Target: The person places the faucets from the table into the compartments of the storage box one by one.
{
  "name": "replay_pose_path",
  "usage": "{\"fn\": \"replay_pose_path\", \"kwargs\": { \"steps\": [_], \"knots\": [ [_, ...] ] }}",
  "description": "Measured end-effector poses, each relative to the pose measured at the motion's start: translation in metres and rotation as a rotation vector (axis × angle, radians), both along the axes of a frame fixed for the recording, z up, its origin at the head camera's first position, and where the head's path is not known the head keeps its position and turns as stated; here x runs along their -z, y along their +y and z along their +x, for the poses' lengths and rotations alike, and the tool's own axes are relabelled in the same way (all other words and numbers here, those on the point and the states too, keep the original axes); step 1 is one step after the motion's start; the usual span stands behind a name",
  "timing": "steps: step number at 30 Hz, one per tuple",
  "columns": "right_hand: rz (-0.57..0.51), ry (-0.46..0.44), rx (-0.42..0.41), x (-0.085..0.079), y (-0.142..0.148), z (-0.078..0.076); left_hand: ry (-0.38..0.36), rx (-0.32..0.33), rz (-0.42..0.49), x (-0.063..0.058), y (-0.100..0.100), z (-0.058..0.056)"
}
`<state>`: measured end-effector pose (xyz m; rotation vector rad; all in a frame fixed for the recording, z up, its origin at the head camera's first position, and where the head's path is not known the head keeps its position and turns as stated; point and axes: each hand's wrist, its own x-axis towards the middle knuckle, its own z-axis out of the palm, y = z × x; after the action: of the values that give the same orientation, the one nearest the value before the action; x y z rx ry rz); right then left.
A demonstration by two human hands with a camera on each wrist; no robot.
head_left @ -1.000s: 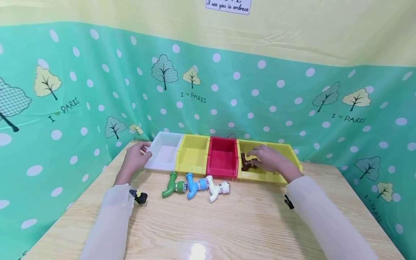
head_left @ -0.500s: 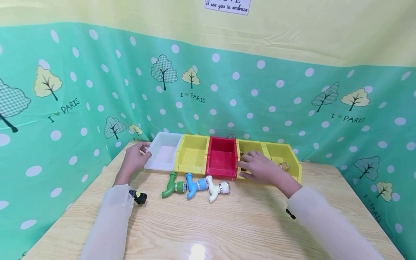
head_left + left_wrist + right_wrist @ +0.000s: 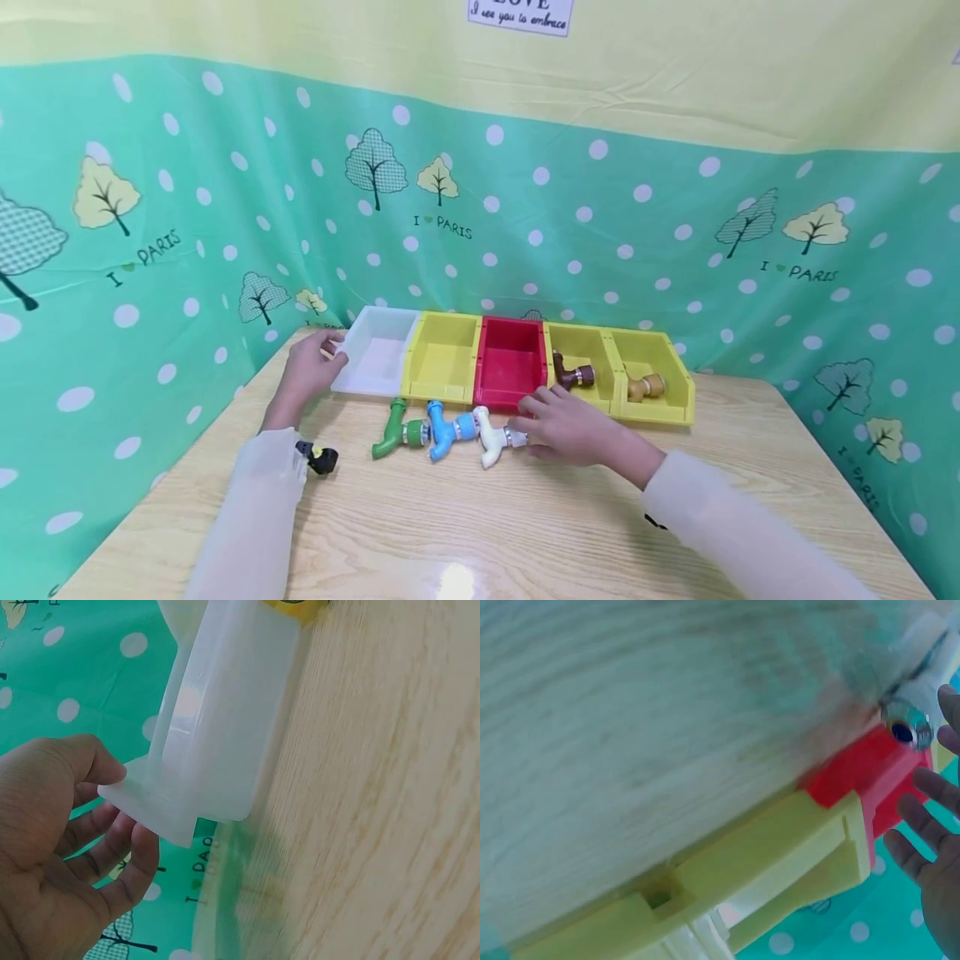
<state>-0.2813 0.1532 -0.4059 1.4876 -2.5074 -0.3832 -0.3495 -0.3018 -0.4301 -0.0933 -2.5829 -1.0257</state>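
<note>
The white tap (image 3: 491,438) lay on the bench (image 3: 420,517), in front of the red bin (image 3: 512,354) and just beside the blue tap (image 3: 444,433). The right hand (image 3: 573,429) was at its knob, fingers loosely spread, unclenched; a square grip there would probably lift it cleanly past its neighbour. The left hand (image 3: 307,367) pinched the white bin's (image 3: 377,357) rim. Fingers partly hid the knob; blur left contact unclear.

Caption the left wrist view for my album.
Left hand grips white bin by its rim, dotted green cloth behind.
</note>
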Motion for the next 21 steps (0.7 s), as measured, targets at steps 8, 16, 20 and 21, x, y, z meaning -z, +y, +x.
{"fn": "replay_pose_path", "kwargs": {
  "steps": [8, 16, 20, 21],
  "knots": [
    [0.018, -0.053, -0.04, 0.01, -0.017, 0.006, -0.007, 0.001, -0.003, 0.002, -0.001, -0.001],
    [0.047, -0.088, -0.049, 0.011, -0.033, 0.005, -0.008, 0.002, -0.005, 0.002, -0.001, -0.001],
    [0.069, -0.088, -0.029, 0.012, -0.039, 0.002, -0.014, -0.003, -0.004, 0.002, 0.0, -0.001],
    [0.071, -0.093, -0.023, 0.012, -0.04, 0.002, -0.016, -0.007, -0.004, 0.002, 0.0, -0.002]
  ]
}}
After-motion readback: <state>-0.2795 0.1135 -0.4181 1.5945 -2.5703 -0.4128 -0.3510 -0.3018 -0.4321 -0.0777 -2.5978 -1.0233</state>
